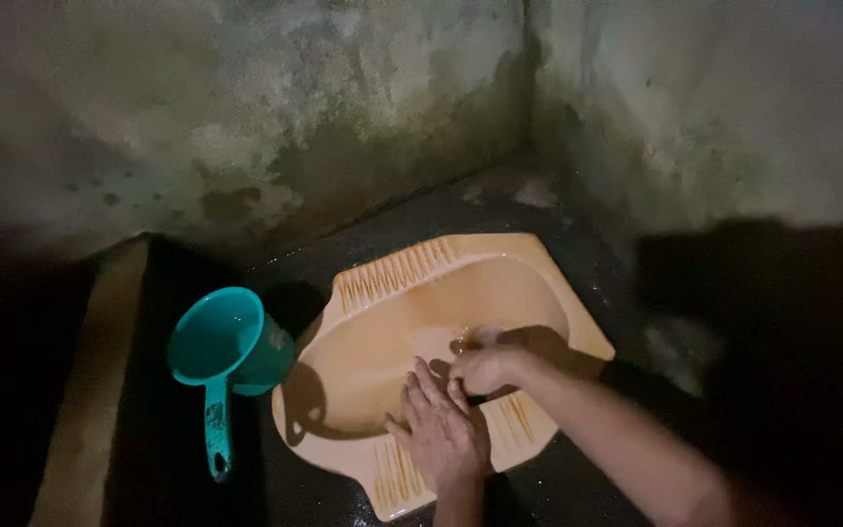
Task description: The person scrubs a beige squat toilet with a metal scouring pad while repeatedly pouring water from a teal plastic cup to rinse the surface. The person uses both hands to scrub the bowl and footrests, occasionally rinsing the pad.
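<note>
Head view: left hand (441,434) and right hand (485,369) press inside squat pan (392,278).

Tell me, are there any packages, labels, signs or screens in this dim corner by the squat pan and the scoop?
Label: a small dark patch on the handle of the teal scoop, left of the orange squat pan; too small and dim to tell more.
No packages, signs or screens show.
</note>
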